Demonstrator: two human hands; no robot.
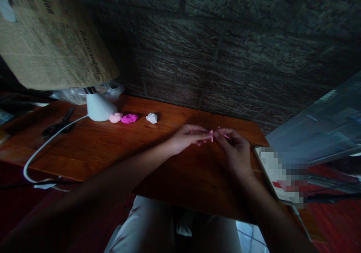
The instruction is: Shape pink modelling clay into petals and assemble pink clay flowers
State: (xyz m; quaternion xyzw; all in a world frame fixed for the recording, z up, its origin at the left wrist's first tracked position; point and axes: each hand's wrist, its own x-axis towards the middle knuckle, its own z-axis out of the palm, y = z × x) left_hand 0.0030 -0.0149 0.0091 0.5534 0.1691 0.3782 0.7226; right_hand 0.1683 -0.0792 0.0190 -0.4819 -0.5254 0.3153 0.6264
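Fingers (201, 136) of the left hand (183, 138) and right hand (238, 151) were pinching a small pink clay-like piece (211, 135) between them, above the wooden table (180, 174). A tablet-like device (266, 162), its face pixelated, lay just beside the right forearm. Farther off, a white lump (152, 118) sat apart from a magenta lump (129, 118), which touched a pale pink lump (115, 117) beside the lamp base (98, 108). Dark scissors (58, 127) lay left of the base. A brick-patterned wall (180, 46) stood behind.

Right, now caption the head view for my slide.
Both hands pinch a small pink piece above a wooden table, lumps of pink, magenta and white beyond.
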